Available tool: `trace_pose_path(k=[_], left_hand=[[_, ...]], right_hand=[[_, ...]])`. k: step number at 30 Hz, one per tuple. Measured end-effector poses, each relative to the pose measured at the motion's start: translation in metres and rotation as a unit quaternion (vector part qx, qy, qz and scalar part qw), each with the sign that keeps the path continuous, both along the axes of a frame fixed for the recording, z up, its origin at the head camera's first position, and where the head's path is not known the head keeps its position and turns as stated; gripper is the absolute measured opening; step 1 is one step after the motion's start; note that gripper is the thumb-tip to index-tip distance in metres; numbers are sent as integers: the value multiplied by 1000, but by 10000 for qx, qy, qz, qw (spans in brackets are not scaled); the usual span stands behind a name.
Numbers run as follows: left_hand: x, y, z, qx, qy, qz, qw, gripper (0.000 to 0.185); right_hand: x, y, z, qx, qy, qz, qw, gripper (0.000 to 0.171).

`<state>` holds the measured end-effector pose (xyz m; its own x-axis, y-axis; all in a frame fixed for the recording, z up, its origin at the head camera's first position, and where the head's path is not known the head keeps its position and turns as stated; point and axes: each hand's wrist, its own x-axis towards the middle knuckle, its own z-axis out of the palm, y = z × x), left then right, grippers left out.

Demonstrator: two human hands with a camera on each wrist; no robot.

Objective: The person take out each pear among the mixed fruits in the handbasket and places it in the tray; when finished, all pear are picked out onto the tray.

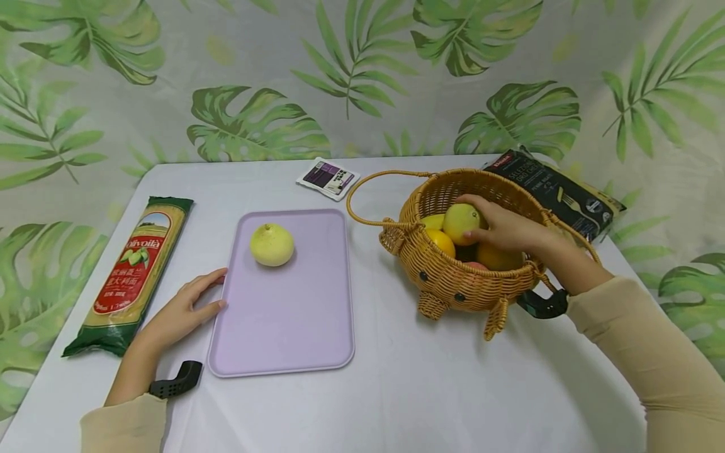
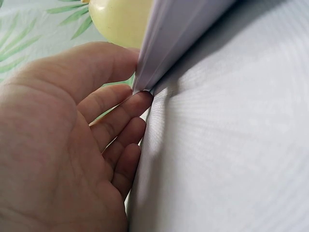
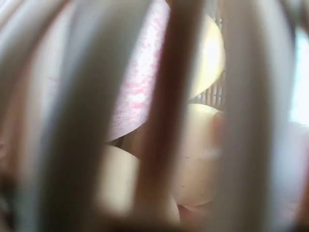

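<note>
In the head view my right hand (image 1: pixel 498 223) reaches into a pig-shaped wicker basket (image 1: pixel 453 283) and grips a round yellow-green pear (image 1: pixel 461 221) between thumb and fingers. Around that pear sit an orange (image 1: pixel 440 242), another yellow fruit (image 1: pixel 433 221) and a partly hidden reddish fruit (image 1: pixel 477 266). My left hand (image 1: pixel 181 314) is at the left edge of a lilac tray (image 1: pixel 289 321), fingertips touching its rim. A pale yellow pear (image 1: pixel 272 245) rests on the tray's far left part. Blurred basket strands (image 3: pixel 166 106) cover much of the right wrist view, with a pink-speckled fruit (image 3: pixel 140 82) behind.
A long pasta packet (image 1: pixel 133 270) lies left of the tray. At the back is a small white and purple packet (image 1: pixel 327 178). A black pasta bag (image 1: pixel 557 192) lies behind the basket, whose handle (image 1: pixel 354 204) loops out to its left.
</note>
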<state>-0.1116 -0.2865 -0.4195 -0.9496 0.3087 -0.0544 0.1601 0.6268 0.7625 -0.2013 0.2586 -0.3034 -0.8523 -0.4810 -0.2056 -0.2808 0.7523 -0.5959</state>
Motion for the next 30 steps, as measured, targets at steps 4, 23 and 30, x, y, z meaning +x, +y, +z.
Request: trace_pose_path(k=[4,23,30], left_hand=[[0,0,0,-34,40,-1,10000,61],[-1,0,2,41,-10,-5,10000,62],[1,1,3,41,-38,10,10000,62]], right_hand=[[5,1,5,-120,139,-350,9992,63],[41,2,36,-2724,524,-660,9585,61],[67,-15,46,-4189,658,-475,9044,64]])
